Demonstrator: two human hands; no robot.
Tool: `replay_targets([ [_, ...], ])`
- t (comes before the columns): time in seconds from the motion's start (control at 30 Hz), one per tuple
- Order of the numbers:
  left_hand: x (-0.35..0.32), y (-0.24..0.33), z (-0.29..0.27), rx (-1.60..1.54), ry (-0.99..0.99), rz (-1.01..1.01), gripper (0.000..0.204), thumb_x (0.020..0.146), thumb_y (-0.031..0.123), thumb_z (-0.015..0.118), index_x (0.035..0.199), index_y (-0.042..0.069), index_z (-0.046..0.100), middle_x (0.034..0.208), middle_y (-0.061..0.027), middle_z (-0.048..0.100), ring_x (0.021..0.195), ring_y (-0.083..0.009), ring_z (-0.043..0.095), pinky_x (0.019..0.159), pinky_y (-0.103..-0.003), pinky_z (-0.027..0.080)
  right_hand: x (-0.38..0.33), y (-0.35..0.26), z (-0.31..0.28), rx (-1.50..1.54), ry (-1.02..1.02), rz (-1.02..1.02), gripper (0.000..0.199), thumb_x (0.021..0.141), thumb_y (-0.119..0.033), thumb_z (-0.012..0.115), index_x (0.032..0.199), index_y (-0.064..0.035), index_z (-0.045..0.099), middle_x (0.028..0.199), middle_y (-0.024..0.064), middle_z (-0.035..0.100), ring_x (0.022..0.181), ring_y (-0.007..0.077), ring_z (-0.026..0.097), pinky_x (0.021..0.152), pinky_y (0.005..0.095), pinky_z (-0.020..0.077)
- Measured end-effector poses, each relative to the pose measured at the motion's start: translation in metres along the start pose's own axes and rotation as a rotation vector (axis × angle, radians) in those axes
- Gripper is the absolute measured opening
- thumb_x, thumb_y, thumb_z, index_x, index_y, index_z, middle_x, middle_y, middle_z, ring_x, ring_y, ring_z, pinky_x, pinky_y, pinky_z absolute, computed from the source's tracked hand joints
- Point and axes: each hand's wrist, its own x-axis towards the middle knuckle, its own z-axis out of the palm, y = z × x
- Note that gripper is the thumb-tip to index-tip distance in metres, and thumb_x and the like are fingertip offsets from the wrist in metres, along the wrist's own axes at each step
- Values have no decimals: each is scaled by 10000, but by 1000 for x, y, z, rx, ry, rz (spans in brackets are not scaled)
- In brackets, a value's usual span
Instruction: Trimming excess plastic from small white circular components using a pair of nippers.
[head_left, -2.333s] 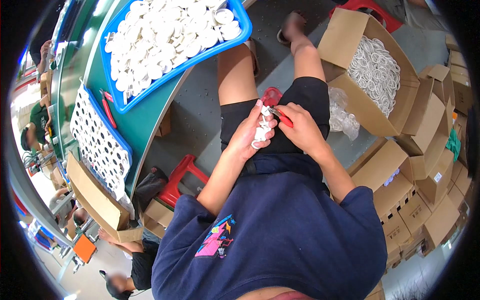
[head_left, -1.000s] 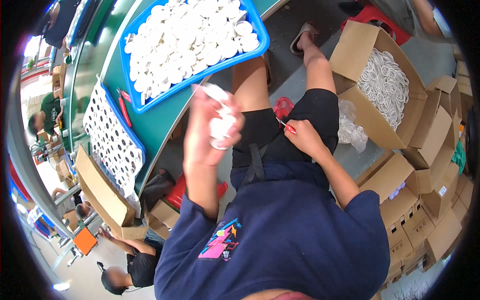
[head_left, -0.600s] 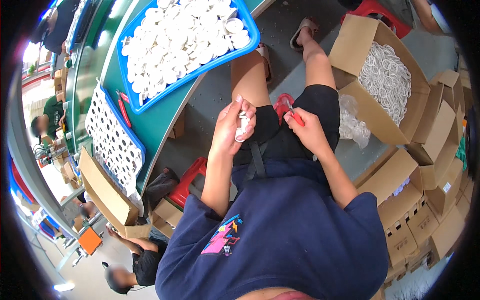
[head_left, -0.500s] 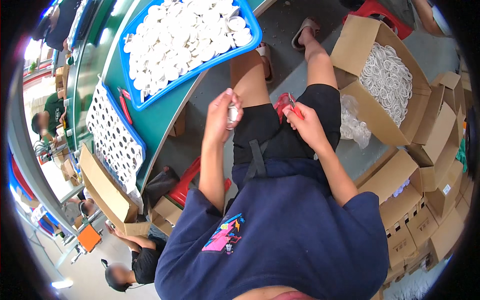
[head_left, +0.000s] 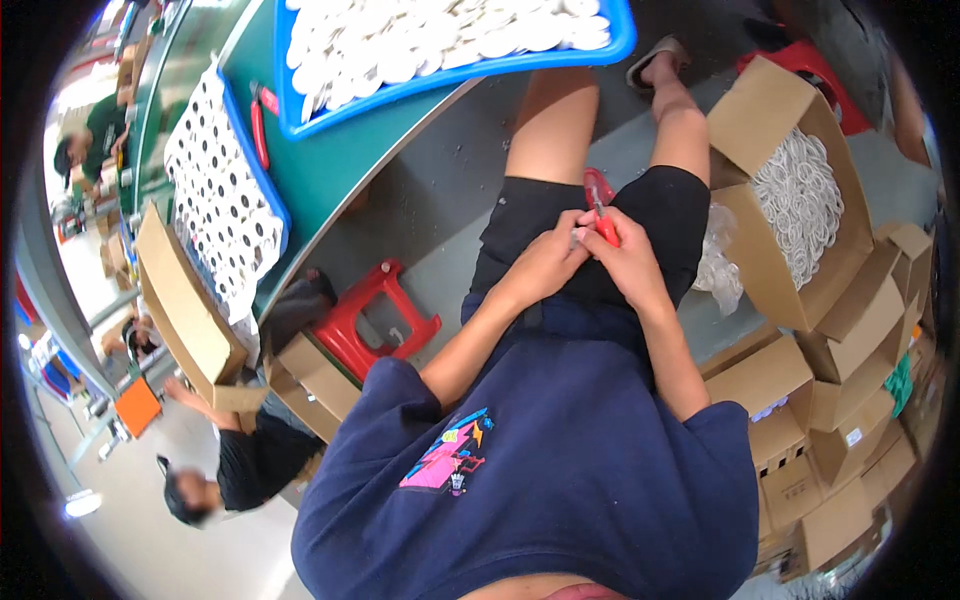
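Note:
My left hand (head_left: pixel 548 264) and my right hand (head_left: pixel 632 264) meet over my lap, fingertips touching. Red-handled nippers (head_left: pixel 606 226) are gripped in my right hand, their dark jaws pointing away from me. Between the closed fingers of my left hand is a white round part (head_left: pixel 578 238), now almost wholly covered by the fingers. Behind the nippers, a red object (head_left: pixel 597 186) shows between my thighs; its kind is unclear.
A blue tray (head_left: pixel 460 78) of white round parts (head_left: pixel 430 40) sits on the green table (head_left: pixel 325 180), beside red-handled pliers (head_left: pixel 259 130) and a dotted white sheet (head_left: pixel 225 190). Right: a carton (head_left: pixel 760 105) of white rings (head_left: pixel 800 205), a plastic bag (head_left: pixel 718 270). Left: a red stool (head_left: pixel 425 330), a co-worker (head_left: pixel 265 465).
My left hand has moved right and toward me to meet my right hand, covering the white part. The nippers stay in my right hand. The whole view has shifted, showing more of the red stool.

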Motion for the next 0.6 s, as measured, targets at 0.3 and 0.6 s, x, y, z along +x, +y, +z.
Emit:
replay_targets([
  [0.3,6,5,11,306,48,165,359,952,203,567,1180,-28,412,945,-252,656,912,-449,637,759,-526,493,3,6,-13,-98,29,18,118,899,-51,625,1002,7,625,883,31,645,825,89,571,779,249,475],
  [0.6,2,5,-3,-183,-65,128,268,993,279,589,1119,47,542,839,-36,615,700,-117,569,633,-285,468,1,-8,-30,-98,-20,-7,152,922,-48,611,1065,-2,630,892,10,629,852,73,566,801,246,473],
])
